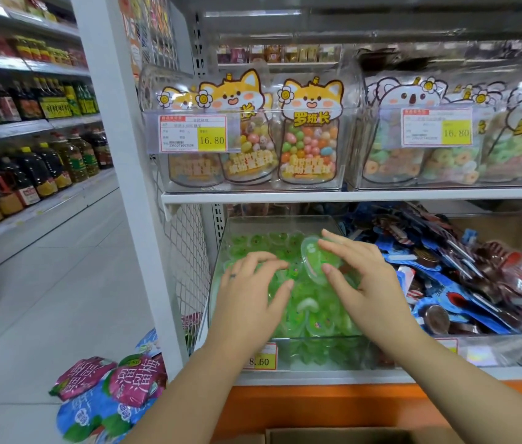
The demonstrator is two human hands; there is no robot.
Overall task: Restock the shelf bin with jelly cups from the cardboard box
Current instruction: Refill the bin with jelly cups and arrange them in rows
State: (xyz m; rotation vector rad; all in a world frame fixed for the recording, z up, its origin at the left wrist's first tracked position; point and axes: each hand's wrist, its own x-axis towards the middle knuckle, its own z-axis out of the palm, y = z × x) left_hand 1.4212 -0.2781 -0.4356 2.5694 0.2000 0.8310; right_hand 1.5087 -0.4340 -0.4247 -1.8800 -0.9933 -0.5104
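Observation:
A clear plastic shelf bin on the lower shelf holds several green jelly cups. My right hand is over the bin and grips one green jelly cup, tilted with its lid facing left. My left hand hovers over the bin's left part, fingers curled and spread above the cups, holding nothing that I can see. The top edge of the cardboard box shows at the bottom of the view, below my forearms.
A neighbouring bin to the right holds blue and red chocolate packets. Candy bins stand on the shelf above, close over my hands. Snack bags hang at the lower left. The aisle floor lies to the left.

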